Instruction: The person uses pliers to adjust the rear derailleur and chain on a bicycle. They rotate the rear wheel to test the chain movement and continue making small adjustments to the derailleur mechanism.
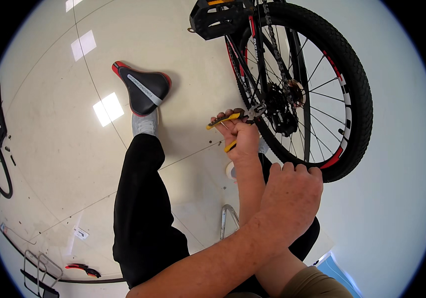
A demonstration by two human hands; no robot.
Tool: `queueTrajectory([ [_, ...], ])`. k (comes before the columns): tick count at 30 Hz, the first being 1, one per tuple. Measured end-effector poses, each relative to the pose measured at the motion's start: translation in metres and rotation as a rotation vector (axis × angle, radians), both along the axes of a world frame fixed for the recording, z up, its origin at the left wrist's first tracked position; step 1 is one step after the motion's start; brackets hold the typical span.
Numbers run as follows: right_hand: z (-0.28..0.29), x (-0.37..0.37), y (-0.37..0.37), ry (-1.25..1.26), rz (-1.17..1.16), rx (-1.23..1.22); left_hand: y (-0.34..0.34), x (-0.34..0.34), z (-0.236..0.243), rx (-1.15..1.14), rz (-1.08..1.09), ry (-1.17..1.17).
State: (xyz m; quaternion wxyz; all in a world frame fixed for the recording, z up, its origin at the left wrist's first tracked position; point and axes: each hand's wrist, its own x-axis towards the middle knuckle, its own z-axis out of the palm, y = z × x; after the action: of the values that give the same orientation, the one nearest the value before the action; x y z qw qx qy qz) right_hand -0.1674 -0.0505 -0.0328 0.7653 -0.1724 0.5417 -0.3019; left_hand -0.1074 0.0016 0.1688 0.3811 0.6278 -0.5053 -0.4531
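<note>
My arms cross, the left forearm lying over the right. My left hand (295, 196) is closed on the lower edge of the rear tyre (354, 134) of a bicycle, its fingers curled over the rubber. In my right hand (242, 139) is a pair of pliers (224, 120) with yellow-and-black handles, which are spread apart. The pliers' jaws are at the wheel's hub, next to the black rear derailleur (285, 121); whether they bite on anything cannot be made out. The chain (276, 42) runs up from the sprockets toward the pedal (218, 20).
A black-and-red saddle (146, 92) lies on the floor by my shoe (145, 124). A white tape roll (230, 170) and a bent metal tube (229, 213) are near my right arm. Loose parts, a metal rack (39, 268) and a red-and-black piece (83, 269) lie at left.
</note>
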Motion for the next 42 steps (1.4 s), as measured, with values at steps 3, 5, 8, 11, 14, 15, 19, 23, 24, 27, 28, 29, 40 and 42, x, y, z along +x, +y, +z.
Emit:
queueTrajectory([
  [3, -0.001, -0.007, 0.000, -0.494, -0.123, 0.024, 0.000, 0.000, 0.001, 0.004, -0.014, -0.011],
  [5, 0.001, -0.005, 0.001, -0.634, -0.177, 0.041, 0.001, 0.001, 0.001, 0.007, -0.024, -0.022],
  [8, 0.005, 0.002, 0.004, -0.462, -0.145, 0.053, 0.001, 0.001, 0.001, 0.002, -0.038, -0.006],
  [11, 0.008, 0.006, 0.004, -0.030, -0.042, 0.034, 0.001, -0.002, 0.000, 0.003, -0.016, 0.000],
  [14, 0.011, 0.007, 0.006, 0.295, 0.031, 0.006, 0.001, 0.000, 0.001, 0.000, -0.002, 0.009],
  [15, 0.012, 0.007, 0.006, 0.357, 0.041, 0.004, 0.001, 0.000, 0.000, -0.002, 0.003, 0.009],
  [19, 0.013, 0.010, 0.004, 0.425, 0.066, 0.004, 0.001, 0.000, 0.001, -0.004, 0.014, 0.001],
  [23, 0.013, 0.014, 0.003, 0.518, 0.075, -0.022, 0.001, 0.002, 0.001, -0.023, 0.026, -0.010],
  [24, 0.015, 0.016, 0.003, 0.554, 0.079, -0.021, 0.001, 0.004, 0.002, -0.002, 0.003, -0.004],
  [27, 0.014, 0.017, 0.002, 0.616, 0.101, -0.036, -0.001, 0.007, 0.006, 0.039, -0.048, 0.005],
  [28, 0.013, 0.016, 0.002, 0.628, 0.109, -0.043, -0.001, 0.006, 0.006, 0.040, -0.052, -0.001],
  [29, 0.013, 0.016, 0.002, 0.614, 0.104, -0.045, -0.001, 0.005, 0.006, 0.043, -0.055, -0.008],
  [40, 0.005, 0.013, 0.000, 0.419, 0.040, -0.058, -0.003, 0.001, 0.004, 0.039, -0.054, -0.025],
  [42, 0.000, 0.008, -0.001, 0.338, 0.040, -0.052, -0.003, 0.001, 0.004, 0.041, -0.060, -0.035],
])
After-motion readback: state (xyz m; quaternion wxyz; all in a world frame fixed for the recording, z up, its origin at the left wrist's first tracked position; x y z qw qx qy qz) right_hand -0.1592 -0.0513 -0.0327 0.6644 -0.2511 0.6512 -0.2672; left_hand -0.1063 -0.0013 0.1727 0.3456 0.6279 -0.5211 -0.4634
